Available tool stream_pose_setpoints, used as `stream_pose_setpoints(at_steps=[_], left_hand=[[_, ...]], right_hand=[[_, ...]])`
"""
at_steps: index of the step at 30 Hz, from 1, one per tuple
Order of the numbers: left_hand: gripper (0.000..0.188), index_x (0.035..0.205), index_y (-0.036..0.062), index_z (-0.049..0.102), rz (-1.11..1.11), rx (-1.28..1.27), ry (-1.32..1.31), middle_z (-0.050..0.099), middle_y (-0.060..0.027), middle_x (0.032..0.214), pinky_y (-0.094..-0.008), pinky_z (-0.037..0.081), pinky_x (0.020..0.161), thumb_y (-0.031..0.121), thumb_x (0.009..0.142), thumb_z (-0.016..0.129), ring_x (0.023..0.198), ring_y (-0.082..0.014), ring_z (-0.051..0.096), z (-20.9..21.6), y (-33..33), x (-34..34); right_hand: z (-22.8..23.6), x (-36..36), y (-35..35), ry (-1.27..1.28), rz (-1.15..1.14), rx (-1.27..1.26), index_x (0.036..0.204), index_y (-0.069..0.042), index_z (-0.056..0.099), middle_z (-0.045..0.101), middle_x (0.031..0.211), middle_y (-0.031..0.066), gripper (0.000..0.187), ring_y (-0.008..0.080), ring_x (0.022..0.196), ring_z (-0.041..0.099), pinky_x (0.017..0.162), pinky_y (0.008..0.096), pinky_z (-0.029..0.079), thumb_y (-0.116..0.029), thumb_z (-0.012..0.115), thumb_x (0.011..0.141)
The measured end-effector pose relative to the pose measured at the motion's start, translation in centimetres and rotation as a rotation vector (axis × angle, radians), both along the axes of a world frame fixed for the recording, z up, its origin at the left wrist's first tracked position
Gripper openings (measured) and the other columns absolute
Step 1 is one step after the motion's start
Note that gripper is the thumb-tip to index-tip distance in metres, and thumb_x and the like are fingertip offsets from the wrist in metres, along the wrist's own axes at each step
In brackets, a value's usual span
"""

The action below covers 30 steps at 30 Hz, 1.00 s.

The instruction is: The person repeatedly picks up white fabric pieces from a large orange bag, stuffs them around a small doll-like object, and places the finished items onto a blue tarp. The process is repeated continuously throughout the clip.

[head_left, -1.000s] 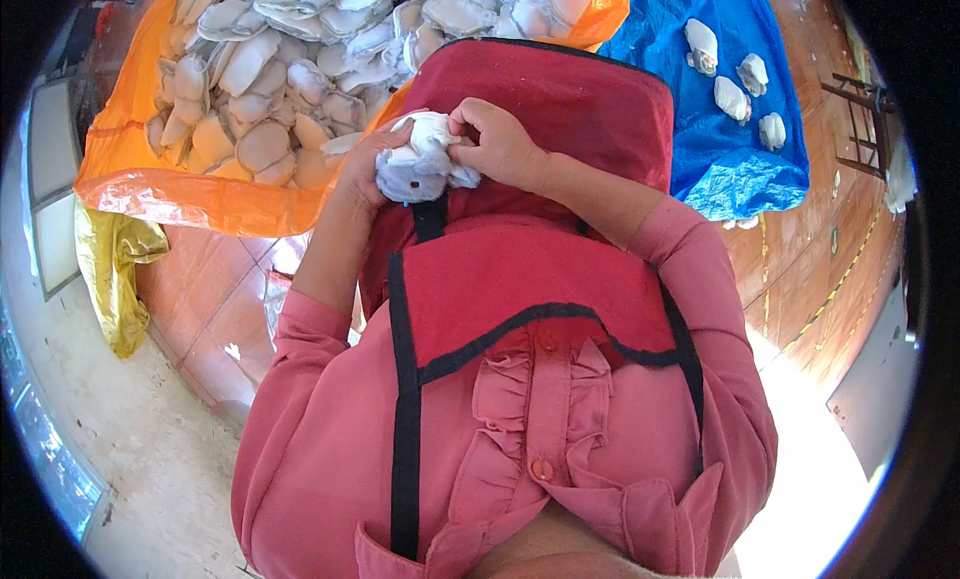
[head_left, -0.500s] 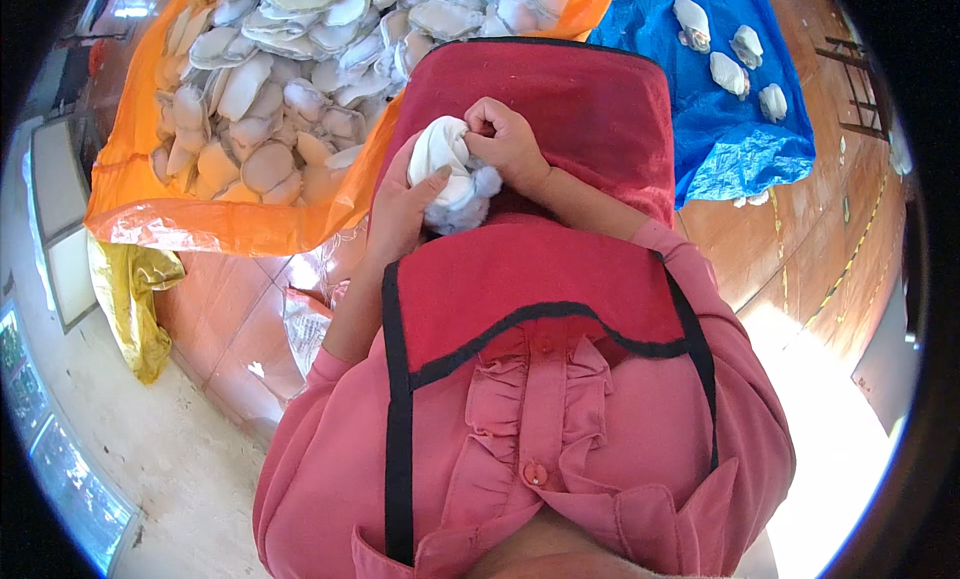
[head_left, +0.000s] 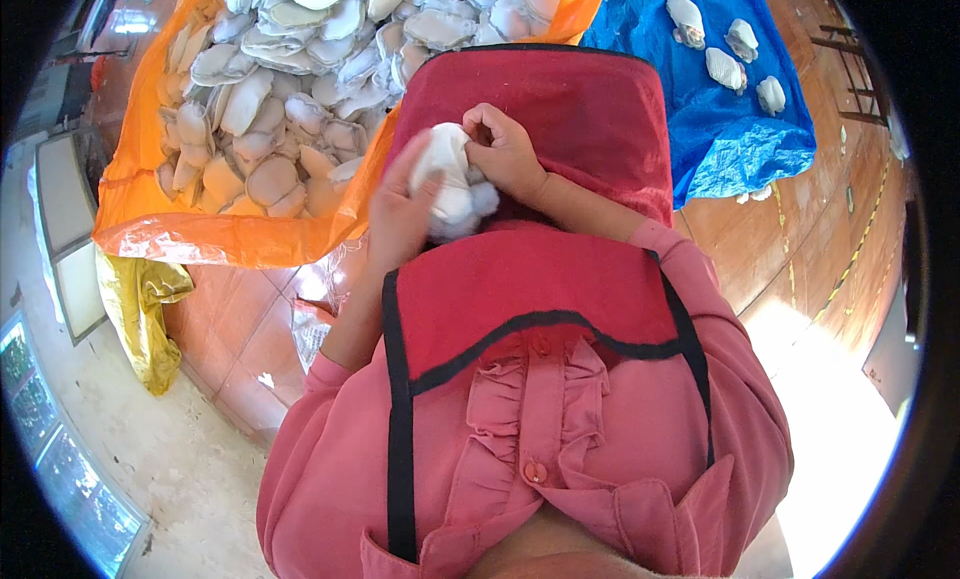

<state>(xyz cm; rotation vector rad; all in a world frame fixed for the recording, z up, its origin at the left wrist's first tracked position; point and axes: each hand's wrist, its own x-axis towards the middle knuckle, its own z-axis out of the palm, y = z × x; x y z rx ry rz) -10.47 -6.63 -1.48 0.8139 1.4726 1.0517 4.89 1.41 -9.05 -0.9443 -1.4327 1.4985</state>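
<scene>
A soft white fabric plush piece (head_left: 443, 171) with fluffy pale fur along its lower right side is held over my lap. My left hand (head_left: 402, 211) holds it from the left, its thumb across the front; the fingers are blurred by motion. On the upper right edge of the piece, my right hand (head_left: 503, 157) pinches the fabric with thumb and curled forefinger. Beneath both hands lies the dark red apron (head_left: 590, 109) with black trim.
An orange sheet (head_left: 230, 241) at the far left bears a heap of flat, pale plush pieces (head_left: 270, 119). At the far right, several rolled white pieces (head_left: 725, 69) lie on a blue sheet (head_left: 650, 109). A yellow sack (head_left: 145, 314) hangs at left above the tiled floor (head_left: 225, 319).
My left fingers have shifted up along the plush piece and blurred. The piece has turned slightly, with less fur showing. My right hand keeps its pinch in nearly the same place.
</scene>
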Motion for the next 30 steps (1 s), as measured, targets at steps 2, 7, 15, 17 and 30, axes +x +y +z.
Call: stream_pose_setpoints(at_steps=[2, 7, 15, 17, 30], left_hand=[[0.045, 0.139, 0.0090, 0.049, 0.180, -0.113, -0.402, 0.063, -0.0152, 0.120, -0.0392, 0.054, 0.086, 0.009, 0.095, 0.058, 0.103, -0.0250, 0.065, -0.1, 1.0, -1.7], [0.052, 0.143, 0.0069, 0.042, 0.318, -0.232, -0.765, 0.057, -0.0175, 0.130, -0.0438, 0.052, 0.093, 0.005, 0.093, 0.058, 0.111, -0.0306, 0.062, -1.6, 1.5, -4.6], [0.062, 0.144, 0.0037, 0.036, 0.269, -0.171, -1.001, 0.052, -0.0129, 0.139, -0.0510, 0.045, 0.102, 0.048, 0.101, 0.038, 0.124, -0.0308, 0.053, -1.7, 2.2, -5.0], [0.065, 0.146, 0.0054, 0.033, 0.208, -0.060, -1.123, 0.051, -0.0132, 0.140, -0.0489, 0.043, 0.103, 0.052, 0.100, 0.035, 0.124, -0.0320, 0.052, -1.3, 2.2, -4.9], [0.062, 0.139, 0.0088, 0.045, -0.162, 0.429, 0.732, 0.062, -0.0227, 0.120, -0.0422, 0.047, 0.093, 0.005, 0.081, 0.067, 0.111, -0.0394, 0.059, -1.9, 3.7, -1.3]], right_hand=[[0.5, -0.3, -0.3, 0.014, -0.007, 0.066, 0.091, -0.005, 0.057, 0.054, 0.079, 0.0002, 0.017, 0.0093, 0.073, 0.051, 0.066, 0.0268, 0.045, -0.001, 0.067, 0.079], [0.9, -0.7, -0.5, -0.054, 0.004, 0.131, 0.089, -0.005, 0.055, 0.051, 0.080, -0.0010, 0.017, 0.0084, 0.076, 0.050, 0.068, 0.0255, 0.044, 0.001, 0.068, 0.080], [-1.2, -0.5, 1.4, 0.174, -0.012, -0.433, 0.087, -0.007, 0.054, 0.058, 0.082, 0.0007, 0.009, 0.0130, 0.071, 0.055, 0.064, 0.0268, 0.046, -0.006, 0.063, 0.087], [-1.0, -0.4, 1.7, 0.272, -0.003, -0.657, 0.092, -0.009, 0.054, 0.058, 0.086, 0.0001, 0.007, 0.0121, 0.077, 0.058, 0.068, 0.0271, 0.049, -0.007, 0.060, 0.091], [0.8, 0.8, 1.2, 0.446, 0.028, -1.162, 0.099, -0.009, 0.058, 0.063, 0.088, 0.0043, 0.009, 0.0147, 0.070, 0.061, 0.067, 0.0303, 0.054, -0.016, 0.054, 0.097]])
